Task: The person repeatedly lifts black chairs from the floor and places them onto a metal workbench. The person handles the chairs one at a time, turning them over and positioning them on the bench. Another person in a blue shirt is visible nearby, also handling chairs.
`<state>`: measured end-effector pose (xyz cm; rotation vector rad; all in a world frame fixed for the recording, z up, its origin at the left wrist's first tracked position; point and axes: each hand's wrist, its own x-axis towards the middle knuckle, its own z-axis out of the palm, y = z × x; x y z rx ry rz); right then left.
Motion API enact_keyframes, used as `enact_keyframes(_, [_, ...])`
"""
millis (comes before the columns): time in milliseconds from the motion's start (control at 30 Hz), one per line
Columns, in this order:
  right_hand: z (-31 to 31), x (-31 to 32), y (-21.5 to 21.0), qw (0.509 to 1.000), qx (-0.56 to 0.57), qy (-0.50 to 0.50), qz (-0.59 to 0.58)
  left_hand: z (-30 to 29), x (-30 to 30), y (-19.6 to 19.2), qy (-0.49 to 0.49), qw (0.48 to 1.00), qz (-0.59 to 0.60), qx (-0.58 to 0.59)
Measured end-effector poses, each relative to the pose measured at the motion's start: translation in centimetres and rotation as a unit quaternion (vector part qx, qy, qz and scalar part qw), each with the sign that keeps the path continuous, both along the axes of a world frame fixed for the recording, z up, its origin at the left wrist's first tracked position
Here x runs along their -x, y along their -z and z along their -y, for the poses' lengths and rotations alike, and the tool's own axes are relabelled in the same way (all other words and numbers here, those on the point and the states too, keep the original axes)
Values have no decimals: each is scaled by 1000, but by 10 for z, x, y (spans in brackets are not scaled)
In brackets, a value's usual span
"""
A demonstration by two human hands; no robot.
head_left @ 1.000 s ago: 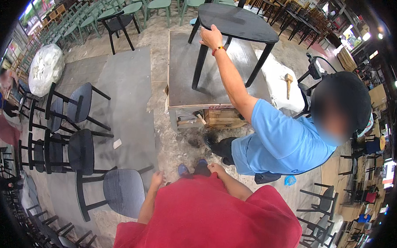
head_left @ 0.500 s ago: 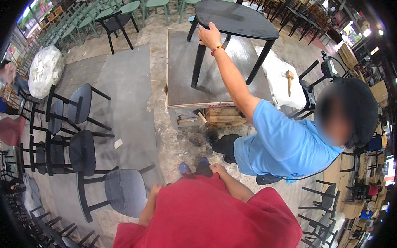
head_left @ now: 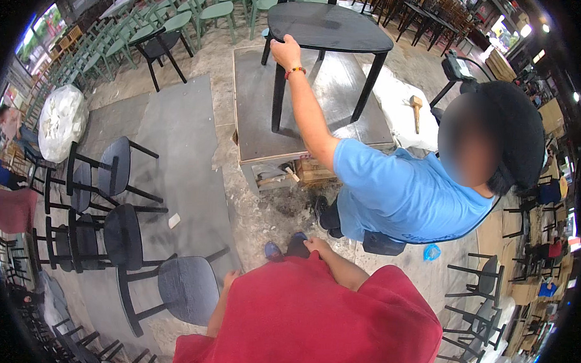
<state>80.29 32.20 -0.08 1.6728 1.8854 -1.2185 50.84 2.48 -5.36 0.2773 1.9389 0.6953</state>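
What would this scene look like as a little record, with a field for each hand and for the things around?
Left hand: beside the red shirt, near a black chair; any grip unclear
Right hand: by the shirt's front; any grip unclear
Co-worker's hand: at the seat edge of another black chair
That chair's place: on the low table
Mallet: on a white covering
Background: green chairs
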Motion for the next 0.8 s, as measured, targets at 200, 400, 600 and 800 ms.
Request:
enact_keyframes(200, [-1,-8,8,1000,-11,16,-4,-33,3,2,17,999,14,-25])
enact_keyframes(400, [0,-9,9,999,-13,38,-12,-33,3,-1,18,1000,3,6])
enact_keyframes(600, [4,-16,28,999,-10,39,-33,-5,3,12,54,995,-46,68])
enact_keyframes(800, [5,-17,34,998,-3,49,-32,1,-3,11,39,995,-13,86])
